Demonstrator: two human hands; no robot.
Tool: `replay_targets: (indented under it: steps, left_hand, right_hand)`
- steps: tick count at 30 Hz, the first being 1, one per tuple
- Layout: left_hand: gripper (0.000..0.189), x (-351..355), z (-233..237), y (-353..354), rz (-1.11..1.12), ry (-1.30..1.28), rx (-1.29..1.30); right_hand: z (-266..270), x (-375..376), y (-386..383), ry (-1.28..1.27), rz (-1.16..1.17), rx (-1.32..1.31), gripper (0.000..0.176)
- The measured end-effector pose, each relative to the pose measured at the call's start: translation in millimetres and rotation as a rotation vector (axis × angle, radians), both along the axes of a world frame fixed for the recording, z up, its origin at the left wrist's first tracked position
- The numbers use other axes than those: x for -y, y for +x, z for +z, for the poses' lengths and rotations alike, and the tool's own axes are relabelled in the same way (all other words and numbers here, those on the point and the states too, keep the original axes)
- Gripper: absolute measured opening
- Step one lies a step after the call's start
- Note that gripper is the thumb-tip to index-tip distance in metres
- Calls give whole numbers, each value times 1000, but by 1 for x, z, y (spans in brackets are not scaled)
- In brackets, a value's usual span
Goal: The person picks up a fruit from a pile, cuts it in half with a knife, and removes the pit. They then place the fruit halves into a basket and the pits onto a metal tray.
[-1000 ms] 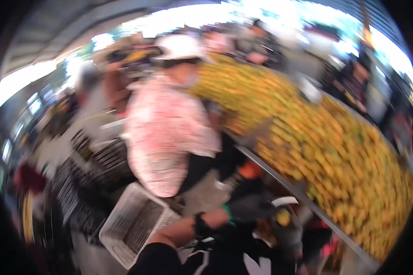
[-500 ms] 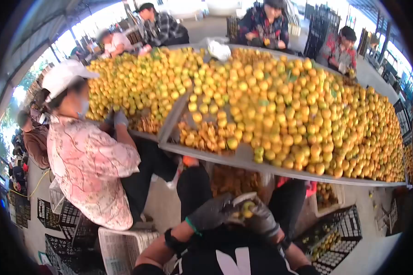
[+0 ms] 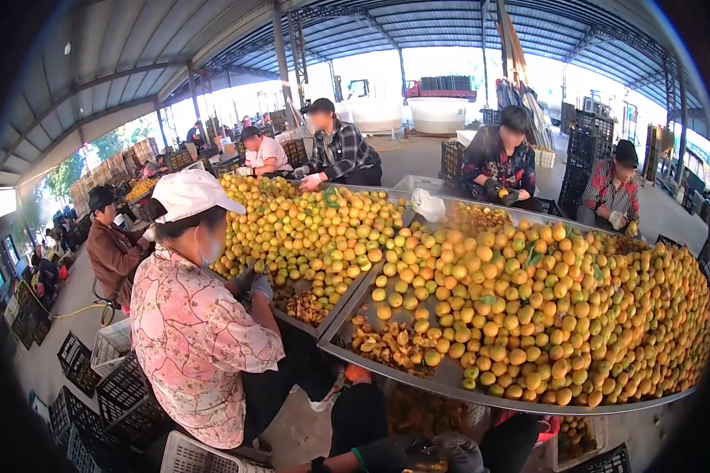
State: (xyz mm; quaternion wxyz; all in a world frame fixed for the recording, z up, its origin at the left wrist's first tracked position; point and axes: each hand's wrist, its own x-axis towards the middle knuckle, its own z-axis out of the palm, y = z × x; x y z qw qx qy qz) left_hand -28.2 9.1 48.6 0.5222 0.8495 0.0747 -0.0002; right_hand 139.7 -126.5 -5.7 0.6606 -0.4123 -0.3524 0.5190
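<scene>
At the bottom edge, partly cut off, are my left hand (image 3: 388, 454) and my right hand (image 3: 459, 452), both in dark gloves and close together. My right hand looks curled; what it holds is too dark to make out. The fingers of my left hand are hidden. Just beyond them, under the table, is a blurred heap of brownish peel (image 3: 422, 411). The metal-rimmed table (image 3: 481, 391) carries a big pile of yellow-orange fruits like mandarins (image 3: 521, 315). Opened peels (image 3: 394, 345) lie at its near left corner.
A person in a pink floral shirt (image 3: 201, 339) sits close on my left. Several other people work around the table. A white crate (image 3: 205, 456) and black crates (image 3: 126, 394) stand on the floor at left. A white bag (image 3: 428, 205) lies on the table's far side.
The view has tilted up, so the table and people sit lower and more of the roof shows. My hands, earlier together around a fruit in full view, are now at the bottom edge.
</scene>
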Motion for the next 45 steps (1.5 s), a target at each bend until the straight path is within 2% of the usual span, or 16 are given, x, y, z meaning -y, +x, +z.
replay_targets:
  steps: [4, 6, 8, 10, 13, 14, 17, 21, 23, 30, 33, 35, 37, 39, 42, 45]
  left_hand:
    - [40, -1, -26, -3, 27, 110, 101]
    - [30, -9, -77, -4, 78, 741, 473]
    - [26, -12, -39, -9, 74, 730, 285]
    - [23, -11, -9, 0, 205, 348, 264]
    - [29, 4, 9, 5, 451, -210, -15]
    - [29, 9, 2, 3, 447, -229, -36]
    - [23, 14, -12, 5, 328, 286, 379]
    - [24, 16, 6, 7, 297, 129, 175]
    - [24, 20, 3, 7, 294, 67, 100]
    - [27, 24, -1, 8, 289, 368, 117]
    - [29, 25, 2, 13, 275, 393, 32]
    - [32, 25, -7, 14, 286, 400, 25]
    - [39, 24, -43, 11, 255, 472, 322]
    - [40, 30, -7, 18, 271, 233, 304]
    - [38, 28, -20, 19, 249, 48, 194]
    - [37, 20, -34, 18, 230, 207, 130]
  right_hand:
    - [6, -8, -12, 35, -70, -363, 41]
    - [-15, -5, 1, 87, 21, -476, 49]
    - [13, -6, -8, 4, -108, -636, 52]
    - [26, -5, -5, 98, -88, -412, 46]
    - [34, -4, -8, 144, -77, -748, 39]
    - [31, -1, -10, 138, -87, -774, 39]
    - [39, 7, -11, 54, -24, -928, 43]
    - [24, 12, -17, 49, -18, -829, 46]
    - [26, 13, -22, -109, -88, -554, 42]
    - [-3, 13, -28, -43, -115, -555, 29]
    - [9, 10, -28, -121, -252, -344, 21]
    - [24, 6, -20, 115, -270, -75, 18]
    - [-5, 12, -18, 21, -224, -283, 14]
    - [-6, 14, -20, -65, -286, -259, 12]
    - [-19, 5, -21, -7, -403, -89, 11]
    - [-25, 6, -16, -81, -348, -312, 13]
